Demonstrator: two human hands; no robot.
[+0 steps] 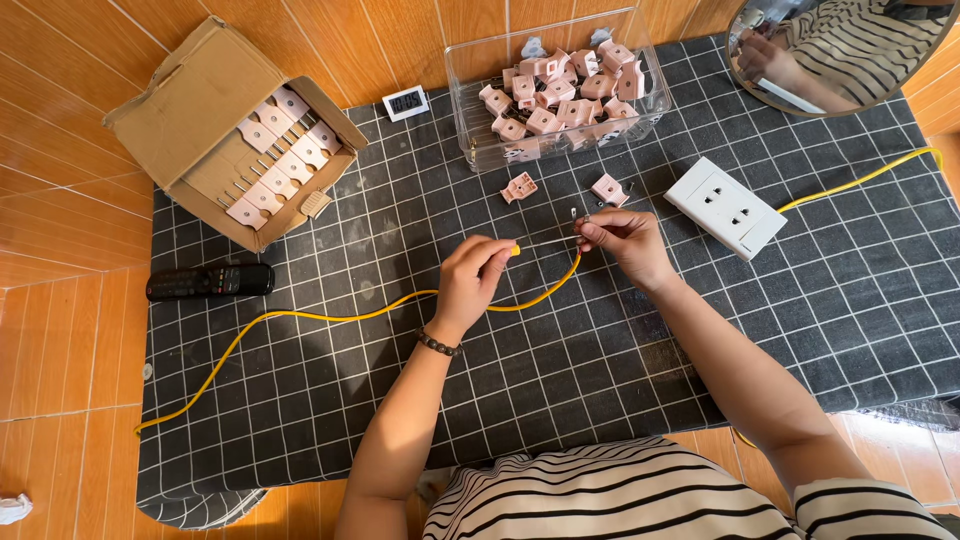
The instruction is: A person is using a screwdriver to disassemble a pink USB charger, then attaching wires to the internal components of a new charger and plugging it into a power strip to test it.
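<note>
My left hand [474, 275] pinches the end of a yellow cable [330, 318] that runs left across a dark checked mat [560, 380]. Bare wire strands stretch from that end to my right hand [625, 245], whose fingertips pinch them together with a small metal piece. Two loose pink plug parts [520, 187] [609, 189] lie on the mat just beyond my hands.
A clear plastic bin [460, 70] of pink plug parts stands at the back. A cardboard box [190, 100] with more parts sits at back left. A white socket block [727, 207] with a yellow lead lies right. A black remote [210, 281] and small digital clock [406, 102] lie left.
</note>
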